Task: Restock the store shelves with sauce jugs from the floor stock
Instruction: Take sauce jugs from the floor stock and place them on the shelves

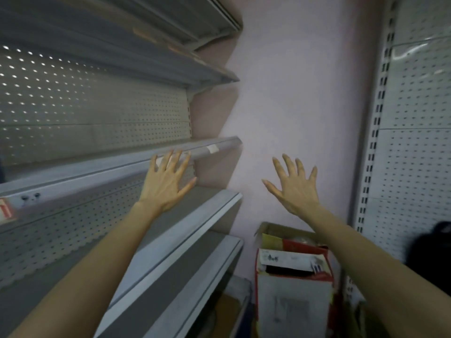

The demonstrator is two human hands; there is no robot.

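Grey metal shelves [117, 164] run along the left, and those in view carry no jugs. My left hand [168, 181] is raised with fingers spread in front of the middle shelf's front edge; whether it touches the edge I cannot tell. My right hand [296, 185] is also raised with spread fingers, in the air before the pale wall, holding nothing. On the floor below it stands an open cardboard box [292, 284] with red and white sides. Its contents are blurred. No sauce jug is plainly visible.
A second shelving unit with a perforated back panel [415, 142] stands on the right. A dark object [434, 247] sits low on the right. The pale wall [292, 93] closes off the end of the narrow aisle.
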